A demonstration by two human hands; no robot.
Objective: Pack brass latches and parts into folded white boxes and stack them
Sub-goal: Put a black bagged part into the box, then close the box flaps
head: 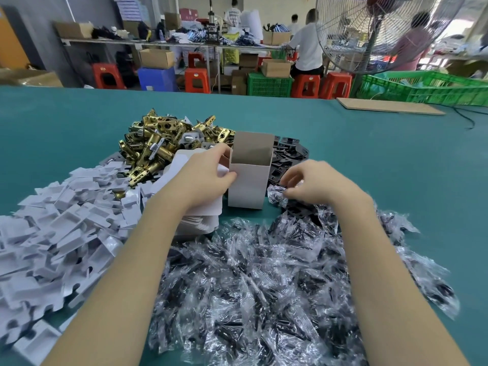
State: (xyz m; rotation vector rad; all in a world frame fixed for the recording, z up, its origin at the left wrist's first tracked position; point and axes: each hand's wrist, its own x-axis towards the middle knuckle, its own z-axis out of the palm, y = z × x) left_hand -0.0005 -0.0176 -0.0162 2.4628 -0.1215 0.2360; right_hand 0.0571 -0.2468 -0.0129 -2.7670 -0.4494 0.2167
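Note:
An open-topped white box [249, 180] stands upright on the green table [369, 159], its lid flap raised behind it. My left hand [203, 178] grips the box's left wall. To the right of the box, my right hand [314, 183] pinches a small clear bag of dark screws [276, 195]. A heap of brass latches [163, 143] lies behind my left hand. Black plates [287, 157] sit behind the box. Flat white box blanks [198, 220] are stacked under my left wrist.
Clear bags of dark parts [264, 281] cover the near table. White plastic inserts [52, 233] are piled at the left. A cardboard sheet [388, 105] lies at the far right edge. Beyond it stand green crates [427, 88], a fan [380, 30], stools and seated people.

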